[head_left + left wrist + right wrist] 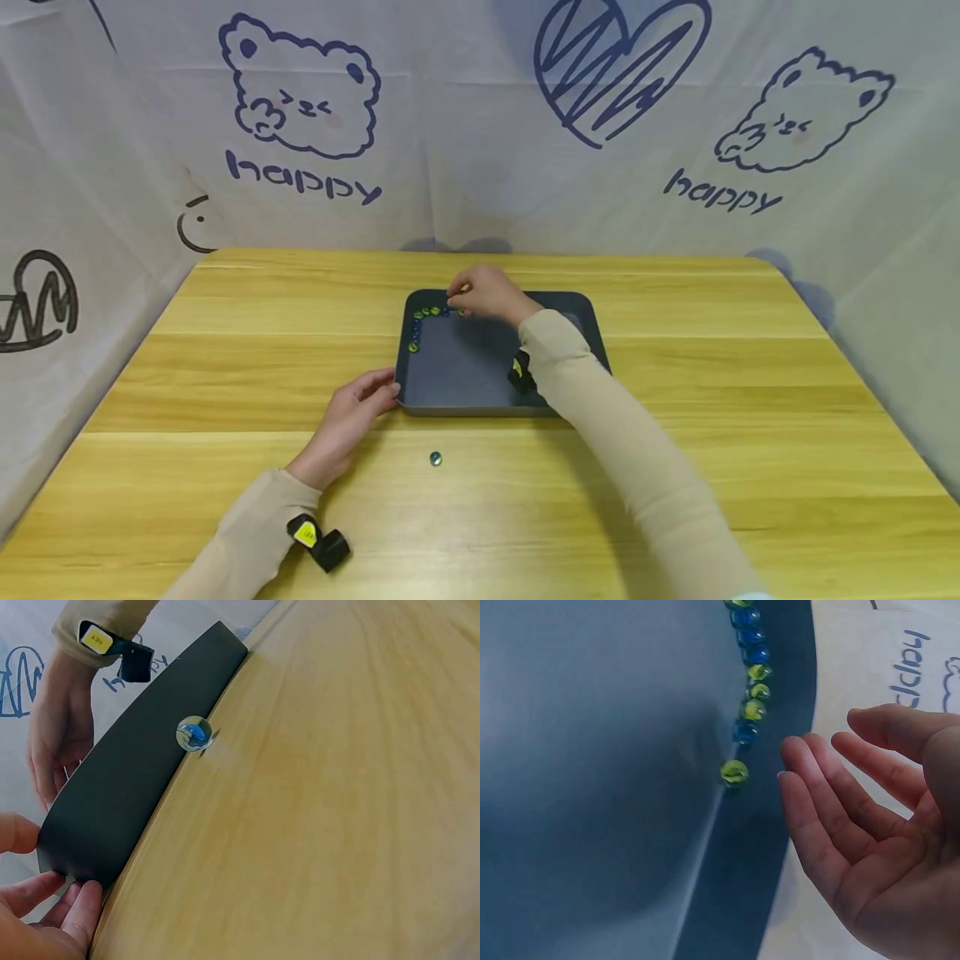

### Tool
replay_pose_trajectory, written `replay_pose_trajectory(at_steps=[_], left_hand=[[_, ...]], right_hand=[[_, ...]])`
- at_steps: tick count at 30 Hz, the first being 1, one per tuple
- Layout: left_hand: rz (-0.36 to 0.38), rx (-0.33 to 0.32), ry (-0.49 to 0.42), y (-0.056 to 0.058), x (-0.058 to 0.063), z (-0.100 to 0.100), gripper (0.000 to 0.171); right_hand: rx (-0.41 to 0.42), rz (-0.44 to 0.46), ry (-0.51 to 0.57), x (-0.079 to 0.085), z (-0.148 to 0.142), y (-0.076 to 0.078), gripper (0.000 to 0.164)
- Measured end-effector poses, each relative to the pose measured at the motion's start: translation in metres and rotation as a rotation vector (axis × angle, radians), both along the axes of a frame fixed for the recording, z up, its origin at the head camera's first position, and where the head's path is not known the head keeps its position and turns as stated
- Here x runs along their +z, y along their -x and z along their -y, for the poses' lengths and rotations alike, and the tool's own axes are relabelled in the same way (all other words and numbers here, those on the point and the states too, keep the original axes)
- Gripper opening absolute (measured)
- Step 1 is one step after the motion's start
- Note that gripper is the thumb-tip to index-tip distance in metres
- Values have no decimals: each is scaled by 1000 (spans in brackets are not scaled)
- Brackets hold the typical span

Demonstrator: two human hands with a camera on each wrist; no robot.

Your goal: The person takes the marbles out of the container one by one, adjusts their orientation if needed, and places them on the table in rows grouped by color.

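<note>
A dark grey rectangular tray lies on the table. Marbles with yellow-green and blue swirls line its far and left inner edges in an L. One yellow-green marble sits just past the end of the far row, a small gap away. Over the far wall hovers my right hand; its fingers are loosely bent, thumb apart, holding nothing in the right wrist view. My left hand grips the tray's near left corner between thumb and fingers. A clear marble with blue inside rests before the tray.
The wooden table stretches around the tray on all sides. White cloth with marker drawings hangs behind and beside it. Each wrist carries a small black camera on a strap.
</note>
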State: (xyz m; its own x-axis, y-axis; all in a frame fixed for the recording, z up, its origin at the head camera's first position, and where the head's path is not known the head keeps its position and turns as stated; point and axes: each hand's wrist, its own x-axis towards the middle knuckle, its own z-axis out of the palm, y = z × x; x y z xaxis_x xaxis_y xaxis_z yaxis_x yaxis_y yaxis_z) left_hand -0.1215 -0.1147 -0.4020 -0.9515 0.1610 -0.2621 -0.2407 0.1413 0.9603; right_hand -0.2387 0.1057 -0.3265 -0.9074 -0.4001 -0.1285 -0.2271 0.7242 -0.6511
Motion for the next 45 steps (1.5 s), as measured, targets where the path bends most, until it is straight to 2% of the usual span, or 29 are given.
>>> replay_pose_trajectory(at_steps=[4,15,22,27,34,40,45], left_hand=[[-5,-6,2,0,0,0,46],[-5,-2,5,-1,0,2,45],[-9,-3,-3,0,-3,-1,44],[-14,-7,-6,0,-3,-2,43],[-12,-9,-8,0,-3,-2,43],[-5,2,-12,0,-4,-1,43],[-5,8,-14,1,-4,0,43]], right_hand=[[5,35,-3,-6,7,2,26],[112,68,-76,-19,31,3,19],[94,87,-123,-25,38,3,16],[109,84,-114,-28,39,5,11],[88,92,-109,-31,42,4,10],[104,32,-151,-34,47,3,11],[105,38,-172,-33,50,3,11]])
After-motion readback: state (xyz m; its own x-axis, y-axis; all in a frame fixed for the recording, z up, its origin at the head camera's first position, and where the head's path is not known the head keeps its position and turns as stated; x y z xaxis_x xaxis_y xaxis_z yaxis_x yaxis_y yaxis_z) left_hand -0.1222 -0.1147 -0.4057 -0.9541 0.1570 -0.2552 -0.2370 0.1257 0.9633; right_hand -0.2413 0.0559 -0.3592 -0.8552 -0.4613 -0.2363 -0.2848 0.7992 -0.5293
